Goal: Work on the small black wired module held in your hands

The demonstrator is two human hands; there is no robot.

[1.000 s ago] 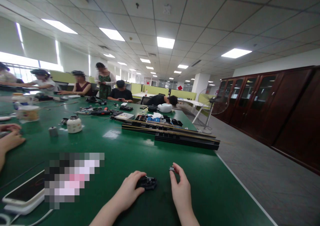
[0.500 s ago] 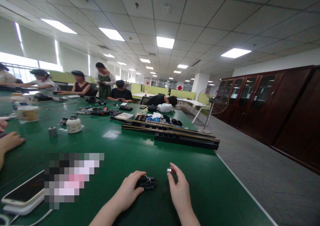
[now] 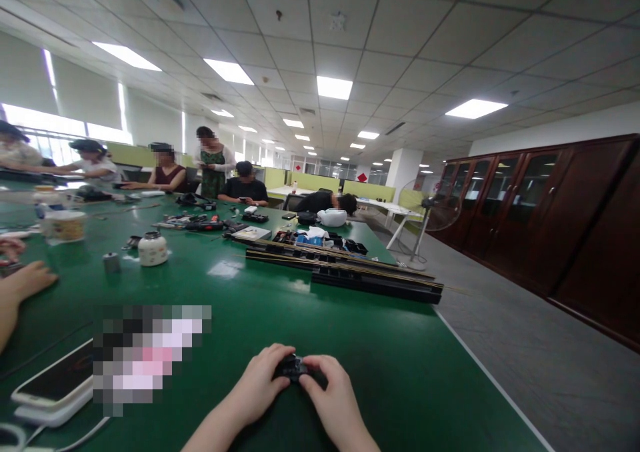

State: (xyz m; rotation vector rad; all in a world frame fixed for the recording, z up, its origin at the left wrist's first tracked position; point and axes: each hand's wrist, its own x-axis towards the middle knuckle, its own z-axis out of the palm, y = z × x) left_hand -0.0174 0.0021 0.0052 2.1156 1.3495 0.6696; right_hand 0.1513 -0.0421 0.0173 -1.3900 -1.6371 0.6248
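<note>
A small black plastic device (image 3: 294, 370) with bare mechanical parts on top lies on the green table in front of me. My left hand (image 3: 263, 379) grips its left side, thumb in front and fingers behind. Around its right side are the thumb and forefinger of my right hand (image 3: 330, 385), closed in on it. Both hands cover much of the device. The little white piece can no longer be made out; a light spot shows on top of the device between my fingertips.
Long black rails (image 3: 370, 282) with thin brass-coloured rods lie across the far side. Left are a phone (image 3: 55, 375) with cables, a white jar (image 3: 153, 249), a grey cylinder (image 3: 111, 262) and a paper tub (image 3: 65, 225). Another person's hand (image 3: 35, 280) rests at the left edge.
My right hand has moved left and down with the small white piece, from beside the black device onto its right side. My left hand has stayed at the device.
</note>
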